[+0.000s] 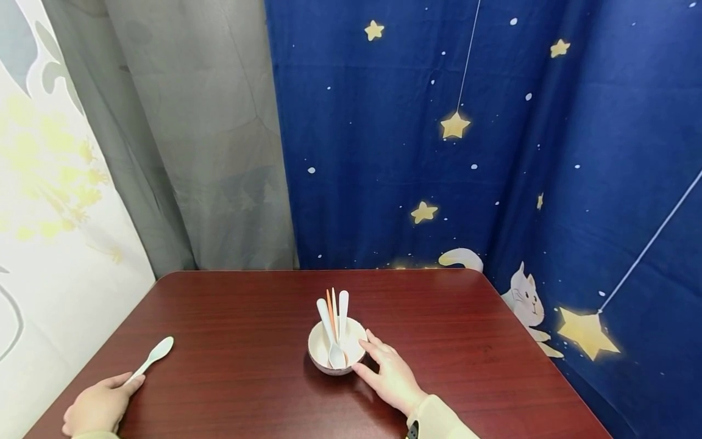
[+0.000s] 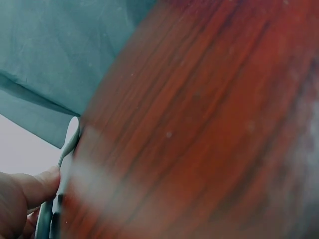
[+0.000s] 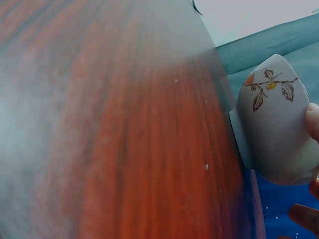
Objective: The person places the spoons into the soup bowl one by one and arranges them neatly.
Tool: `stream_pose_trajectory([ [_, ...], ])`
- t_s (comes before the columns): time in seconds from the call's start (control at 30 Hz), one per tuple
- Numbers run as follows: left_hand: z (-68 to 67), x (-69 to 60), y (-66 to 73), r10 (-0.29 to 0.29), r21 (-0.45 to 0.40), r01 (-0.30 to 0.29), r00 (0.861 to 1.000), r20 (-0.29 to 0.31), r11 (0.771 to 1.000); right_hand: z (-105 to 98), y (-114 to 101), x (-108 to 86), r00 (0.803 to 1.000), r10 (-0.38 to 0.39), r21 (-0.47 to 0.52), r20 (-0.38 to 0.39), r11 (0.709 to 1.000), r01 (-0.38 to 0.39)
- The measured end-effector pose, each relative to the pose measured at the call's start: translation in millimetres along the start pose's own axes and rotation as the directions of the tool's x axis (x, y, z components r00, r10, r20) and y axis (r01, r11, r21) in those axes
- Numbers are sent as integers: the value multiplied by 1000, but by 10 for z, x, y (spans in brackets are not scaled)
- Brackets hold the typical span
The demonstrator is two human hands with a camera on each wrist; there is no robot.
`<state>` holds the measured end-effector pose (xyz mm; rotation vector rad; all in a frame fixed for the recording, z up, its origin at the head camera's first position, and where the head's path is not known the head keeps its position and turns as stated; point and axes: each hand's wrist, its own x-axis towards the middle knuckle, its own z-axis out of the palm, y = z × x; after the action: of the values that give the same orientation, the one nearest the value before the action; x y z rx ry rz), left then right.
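In the head view my left hand, at the near left, pinches the handle of a pale spoon. The spoon's scoop points away from me, up and to the right. Near the table's middle stands a small white bowl with a leafy twig painted outside, seen in the right wrist view. At the bowl's right side my right hand holds the rim between thumb and forefinger. Inside lean a white spoon, another white handle, and thin orange and cream sticks.
A dark red wood-grain table lies under both hands. Behind it hang a grey curtain and a blue curtain with stars. On the left is a white patterned cloth.
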<state>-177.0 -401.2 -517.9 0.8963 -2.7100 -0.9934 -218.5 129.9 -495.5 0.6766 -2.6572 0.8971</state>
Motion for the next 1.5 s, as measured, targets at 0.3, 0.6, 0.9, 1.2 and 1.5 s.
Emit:
stream_pose_trajectory([
  [0.3, -20, -12, 3, 16, 7, -16, 1000, -15, 1000, 4, 2, 7, 1000, 6, -7, 4, 1000, -6],
  [0.6, -28, -53, 40, 13, -2, -13, 1000, -17, 1000, 7, -8, -1, 1000, 2, -11, -3, 1000, -2],
  [0.9, -23, -52, 68, 12, -41, -13, 1000, -13, 999, 15, 1, 3, 1000, 3, -14, -2, 1000, -3],
  [1.2, -44, 13, 86, 98, -66, -98, 995, 9, 993, 6, 1, 7, 1000, 6, -3, 5, 1000, -6],
  [1.5, -80, 8, 168, 167, -62, -163, 984, 69, 985, 14, 13, 4, 1000, 3, -9, 6, 1000, -3],
])
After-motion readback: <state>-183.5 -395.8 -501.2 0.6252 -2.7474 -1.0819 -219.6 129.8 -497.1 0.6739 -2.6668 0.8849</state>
